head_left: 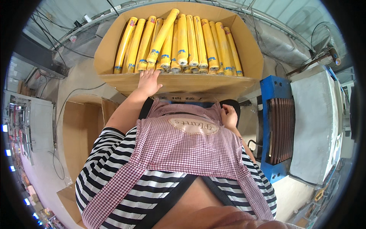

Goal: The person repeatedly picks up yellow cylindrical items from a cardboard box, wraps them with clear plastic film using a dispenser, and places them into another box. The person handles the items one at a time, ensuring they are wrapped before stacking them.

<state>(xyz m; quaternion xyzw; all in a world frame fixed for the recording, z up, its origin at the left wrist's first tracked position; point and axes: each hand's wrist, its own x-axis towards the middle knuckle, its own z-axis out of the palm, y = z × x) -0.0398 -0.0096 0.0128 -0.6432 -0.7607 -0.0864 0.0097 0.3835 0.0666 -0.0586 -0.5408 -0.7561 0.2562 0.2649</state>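
A large open cardboard box [179, 82] stands in front of me, with several long yellow tubes [183, 40] lying side by side in it. One yellow tube [163, 36] lies slantwise on top of the others. My left hand [149, 82] rests over the near edge of the box, fingers stretched out and thumb apart. Its fingertips are at the near ends of the tubes; whether they touch them I cannot tell. Low beside the checked apron [187, 141], my right hand [229, 116] has its fingers curled. What they close on, if anything, is hidden.
Close on the left is another open cardboard box [82, 122]. To the right stands a blue metal frame [274, 126] with brown ribbed parts, beside a grey-white cabinet [314, 122]. A cable [76, 89] runs along the floor at left. A fan [324, 36] is at the far right.
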